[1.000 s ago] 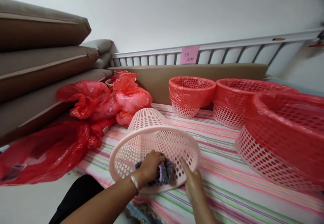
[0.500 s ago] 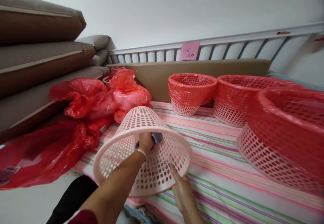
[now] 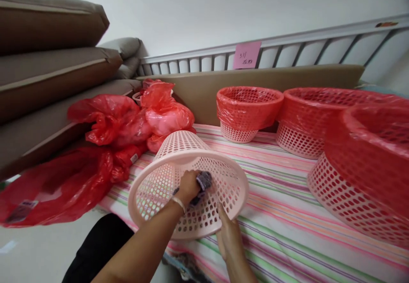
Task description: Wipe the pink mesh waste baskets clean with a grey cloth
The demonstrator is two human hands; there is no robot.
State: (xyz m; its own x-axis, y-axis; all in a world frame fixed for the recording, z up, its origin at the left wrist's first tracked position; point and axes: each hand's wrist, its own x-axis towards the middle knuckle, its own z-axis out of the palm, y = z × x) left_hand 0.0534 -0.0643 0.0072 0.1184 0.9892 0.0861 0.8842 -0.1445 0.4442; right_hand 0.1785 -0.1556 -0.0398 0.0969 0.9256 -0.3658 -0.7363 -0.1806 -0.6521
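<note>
A pale pink perforated plastic basket (image 3: 188,157) lies tipped on its side, its wide mouth facing me. My left hand (image 3: 189,186), with a pale bracelet at the wrist, reaches into the mouth. It is closed around a bunched grey-purple cloth (image 3: 204,181) close to the basket's inner wall. At the lower right of the rim, my right hand (image 3: 228,234) grips the basket, thumb inside and the other fingers partly hidden on the outside.
Three pink baskets (image 3: 238,133) lined with red plastic bags stand to the right on the striped sheet (image 3: 275,215). Crumpled red bags (image 3: 115,119) lie left, beside stacked grey-brown cushions (image 3: 60,72). Behind is a white railing (image 3: 194,63) with a pink note (image 3: 247,55).
My left hand has drawn the cloth back from deeper inside toward the mouth, and more of the cloth shows. My right hand keeps its hold on the rim. The view has shifted slightly.
</note>
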